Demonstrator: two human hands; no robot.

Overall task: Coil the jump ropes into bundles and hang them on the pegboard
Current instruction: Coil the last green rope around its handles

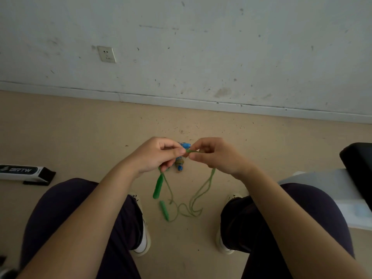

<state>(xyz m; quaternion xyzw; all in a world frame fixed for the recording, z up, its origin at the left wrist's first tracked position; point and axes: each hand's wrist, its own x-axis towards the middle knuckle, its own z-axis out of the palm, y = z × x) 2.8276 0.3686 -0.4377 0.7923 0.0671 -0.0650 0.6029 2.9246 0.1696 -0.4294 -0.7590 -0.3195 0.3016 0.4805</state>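
Note:
A green jump rope (pixel 203 188) hangs between my two hands above the floor. My left hand (pixel 155 156) pinches its cord; one green handle (pixel 157 187) dangles just below that hand. My right hand (pixel 217 156) pinches the cord beside the left fingertips, and a long loop drops from it. The second green handle (pixel 164 210) lies on the floor with the slack cord. A coiled rope bundle with blue handles (pixel 181 158) lies on the floor behind my hands, partly hidden. No pegboard is in view.
I sit facing a scuffed white wall (pixel 201 47) with a socket (pixel 106 54). My knees and shoes frame the beige floor (pixel 80 127). A white and black box (pixel 24 173) lies at the left. A black seat (pixel 358 164) and white sheet (pixel 322 184) are at the right.

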